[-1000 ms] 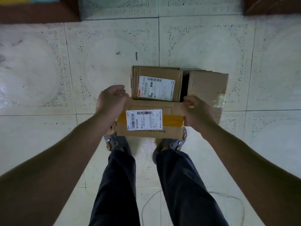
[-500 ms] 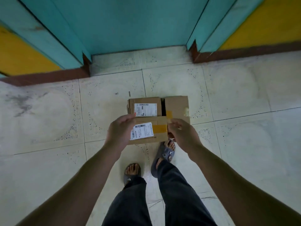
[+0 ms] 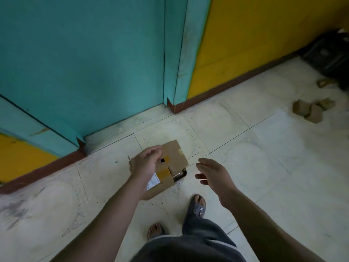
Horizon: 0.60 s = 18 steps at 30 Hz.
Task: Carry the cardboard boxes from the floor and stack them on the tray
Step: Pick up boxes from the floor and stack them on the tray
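Left hand (image 3: pixel 146 163) sits over the cardboard boxes (image 3: pixel 175 156) at frame centre, fingers bent down across the top. Cannot tell if it actually grips or just rests there, since the hand hides the contact.

Right hand (image 3: pixel 213 174) is just right of the boxes and not touching them. Fingers are spread and relaxed, and it holds nothing.

Boxes:
- They are brown, packed close together and rotated diagonally in frame.
- Yellow tape (image 3: pixel 163 173) runs across the near one, with a white label (image 3: pixel 153 183) partly under the left forearm.
- A dark rounded edge (image 3: pixel 180 173) shows at their lower right corner; cannot tell what it is, nor whether the boxes are on the floor (image 3: pixel 264 176) or lifted off it.

Surroundings:
- Teal door (image 3: pixel 85 63) fills the upper left, with yellow wall (image 3: pixel 255 35) to its right and brown skirting (image 3: pixel 236 82) along the base.
- More small boxes (image 3: pixel 300 108) lie on the floor at mid right, well apart from the hands.
- A black object (image 3: pixel 328 53) sits in the upper right corner, blurred.
- Sandalled feet (image 3: pixel 198 205) are at the bottom centre.
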Available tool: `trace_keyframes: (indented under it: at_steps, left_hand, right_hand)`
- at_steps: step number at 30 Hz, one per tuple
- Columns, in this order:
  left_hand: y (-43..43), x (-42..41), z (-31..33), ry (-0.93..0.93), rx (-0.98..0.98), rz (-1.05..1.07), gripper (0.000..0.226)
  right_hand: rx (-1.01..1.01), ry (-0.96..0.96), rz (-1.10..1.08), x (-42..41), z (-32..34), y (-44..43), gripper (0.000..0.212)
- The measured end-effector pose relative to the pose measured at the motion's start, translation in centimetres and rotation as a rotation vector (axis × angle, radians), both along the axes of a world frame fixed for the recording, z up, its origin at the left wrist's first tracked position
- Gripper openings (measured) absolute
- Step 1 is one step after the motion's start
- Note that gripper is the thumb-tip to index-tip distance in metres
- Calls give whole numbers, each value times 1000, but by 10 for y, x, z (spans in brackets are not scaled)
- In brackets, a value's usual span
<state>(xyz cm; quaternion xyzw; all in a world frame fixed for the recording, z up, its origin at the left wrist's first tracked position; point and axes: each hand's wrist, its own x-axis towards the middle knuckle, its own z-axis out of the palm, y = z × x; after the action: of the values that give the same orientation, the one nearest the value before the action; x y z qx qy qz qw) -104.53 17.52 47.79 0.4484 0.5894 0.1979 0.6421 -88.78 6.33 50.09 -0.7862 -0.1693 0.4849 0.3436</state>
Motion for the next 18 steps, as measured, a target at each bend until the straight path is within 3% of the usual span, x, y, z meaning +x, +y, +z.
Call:
trace_keyframes:
  at_steps: [5, 18]
  left_hand:
    - [-29, 72, 47, -92, 6, -162, 17]
    - [-124, 331, 102, -162, 36, -474, 22]
  right_hand:
    - [76, 7, -210, 50, 39, -54, 29]
    - [221, -35, -524, 268, 72, -194, 31]
